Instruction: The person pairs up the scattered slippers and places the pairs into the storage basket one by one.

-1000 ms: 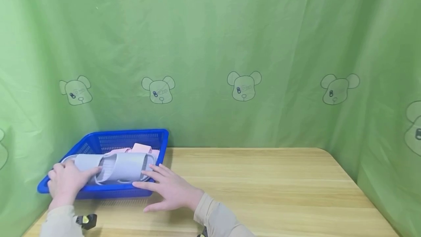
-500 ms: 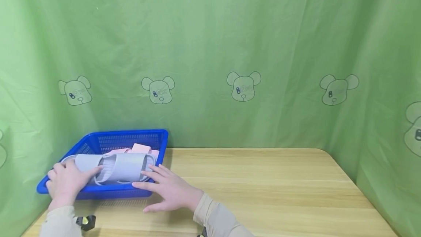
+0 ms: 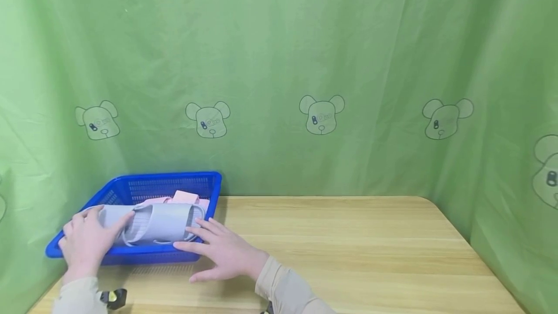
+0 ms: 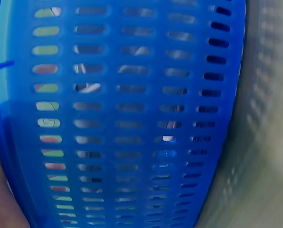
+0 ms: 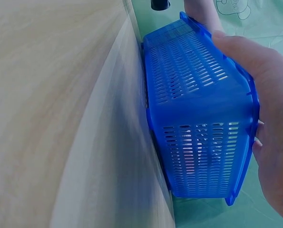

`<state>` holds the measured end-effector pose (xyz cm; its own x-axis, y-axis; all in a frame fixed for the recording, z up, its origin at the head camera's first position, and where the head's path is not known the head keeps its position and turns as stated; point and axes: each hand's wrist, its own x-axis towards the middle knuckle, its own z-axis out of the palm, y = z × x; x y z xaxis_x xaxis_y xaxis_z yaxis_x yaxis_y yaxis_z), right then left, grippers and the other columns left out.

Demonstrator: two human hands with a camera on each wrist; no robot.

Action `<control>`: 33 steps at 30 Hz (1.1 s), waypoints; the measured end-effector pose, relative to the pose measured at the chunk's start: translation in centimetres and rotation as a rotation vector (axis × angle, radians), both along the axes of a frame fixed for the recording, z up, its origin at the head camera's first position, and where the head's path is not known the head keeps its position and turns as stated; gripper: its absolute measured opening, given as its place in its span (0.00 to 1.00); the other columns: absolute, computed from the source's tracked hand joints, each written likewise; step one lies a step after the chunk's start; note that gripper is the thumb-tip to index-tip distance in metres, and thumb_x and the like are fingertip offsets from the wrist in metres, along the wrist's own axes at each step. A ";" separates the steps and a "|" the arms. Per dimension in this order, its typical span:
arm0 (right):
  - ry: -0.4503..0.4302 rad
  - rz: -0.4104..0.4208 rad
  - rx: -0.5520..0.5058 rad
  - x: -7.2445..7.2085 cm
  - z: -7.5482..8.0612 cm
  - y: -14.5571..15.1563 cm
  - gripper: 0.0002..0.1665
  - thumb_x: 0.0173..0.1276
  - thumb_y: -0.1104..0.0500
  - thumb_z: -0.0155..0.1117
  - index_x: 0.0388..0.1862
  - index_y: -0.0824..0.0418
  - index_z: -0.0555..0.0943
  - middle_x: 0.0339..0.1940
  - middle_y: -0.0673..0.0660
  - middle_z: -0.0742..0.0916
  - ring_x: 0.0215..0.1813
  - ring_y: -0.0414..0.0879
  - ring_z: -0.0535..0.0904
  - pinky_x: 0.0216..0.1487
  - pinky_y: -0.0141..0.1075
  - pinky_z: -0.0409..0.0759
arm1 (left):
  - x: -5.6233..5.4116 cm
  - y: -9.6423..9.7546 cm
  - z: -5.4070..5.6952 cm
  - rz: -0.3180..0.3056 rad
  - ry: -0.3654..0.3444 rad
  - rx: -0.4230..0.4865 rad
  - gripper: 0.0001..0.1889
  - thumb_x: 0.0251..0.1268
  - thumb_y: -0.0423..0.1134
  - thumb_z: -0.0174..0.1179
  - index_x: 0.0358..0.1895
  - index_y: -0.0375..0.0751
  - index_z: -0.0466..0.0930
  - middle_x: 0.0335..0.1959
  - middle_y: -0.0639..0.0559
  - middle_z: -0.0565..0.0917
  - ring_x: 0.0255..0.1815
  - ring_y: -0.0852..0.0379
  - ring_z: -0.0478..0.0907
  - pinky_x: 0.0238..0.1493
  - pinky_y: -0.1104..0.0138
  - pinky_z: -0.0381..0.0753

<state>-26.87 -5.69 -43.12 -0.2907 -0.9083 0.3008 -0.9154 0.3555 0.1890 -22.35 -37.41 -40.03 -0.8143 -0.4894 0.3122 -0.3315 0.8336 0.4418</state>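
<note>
A blue perforated basket (image 3: 144,252) stands at the table's left end. Inside, pale grey-blue slippers (image 3: 167,222) lie along its front, with pink slippers (image 3: 185,197) partly hidden behind them. My left hand (image 3: 85,243) is over the basket's front left corner, its fingers and thumb extended at the left slipper. Over the front right corner, my right hand (image 3: 226,251) has its fingers spread, fingertips right at the rim and the right slipper's end. The left wrist view is filled by the perforated basket wall (image 4: 117,114). In the right wrist view, the basket's side (image 5: 198,109) shows below the right hand (image 5: 274,95).
A wooden table (image 3: 348,251) extends to the right of the basket. Green curtain (image 3: 279,62) with bear-head prints hangs behind and along both sides. A small black device (image 3: 114,298) sits by the left sleeve.
My left hand has shifted slightly, its thumb and fingers rising a little from the left slipper. The right hand stays where it was, and the slippers look unmoved in the basket.
</note>
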 end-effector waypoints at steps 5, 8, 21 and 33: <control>-0.005 -0.002 0.002 0.1 0.0 0.1 0.45 0.66 0.26 0.48 0.78 0.36 0.51 0.79 0.53 0.61 0.81 0.55 0.52 0.79 0.47 0.49 | 0.0 0.9 0.4 0.005 0.063 0.003 0.47 0.59 0.72 0.51 0.70 0.35 0.64 0.68 0.25 0.63 0.64 0.21 0.56 0.54 0.32 0.58; -0.017 -0.005 0.003 0.1 0.0 0.2 0.45 0.66 0.26 0.48 0.78 0.36 0.51 0.80 0.54 0.60 0.81 0.54 0.51 0.79 0.47 0.48 | -0.2 1.5 0.8 0.005 0.093 0.006 0.45 0.61 0.71 0.50 0.69 0.36 0.65 0.68 0.26 0.64 0.65 0.22 0.56 0.55 0.33 0.58; -0.054 -0.032 0.017 0.0 0.0 0.8 0.45 0.67 0.25 0.46 0.79 0.35 0.48 0.81 0.57 0.56 0.82 0.54 0.47 0.79 0.46 0.48 | -0.7 3.7 1.9 -0.035 0.200 -0.015 0.37 0.66 0.68 0.48 0.65 0.40 0.73 0.66 0.30 0.69 0.65 0.25 0.61 0.63 0.35 0.56; -0.075 -0.051 -0.020 -0.5 0.0 2.3 0.47 0.66 0.26 0.49 0.79 0.37 0.48 0.81 0.58 0.53 0.82 0.55 0.47 0.79 0.46 0.49 | -1.1 5.9 2.7 -0.103 0.289 -0.041 0.34 0.68 0.63 0.50 0.62 0.37 0.75 0.63 0.30 0.72 0.64 0.28 0.64 0.64 0.37 0.57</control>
<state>-27.40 -3.38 -43.14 -0.3587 -0.8860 0.2939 -0.9074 0.4048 0.1127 -23.49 -31.51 -37.33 -0.7334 -0.3910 0.5561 -0.1100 0.8755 0.4706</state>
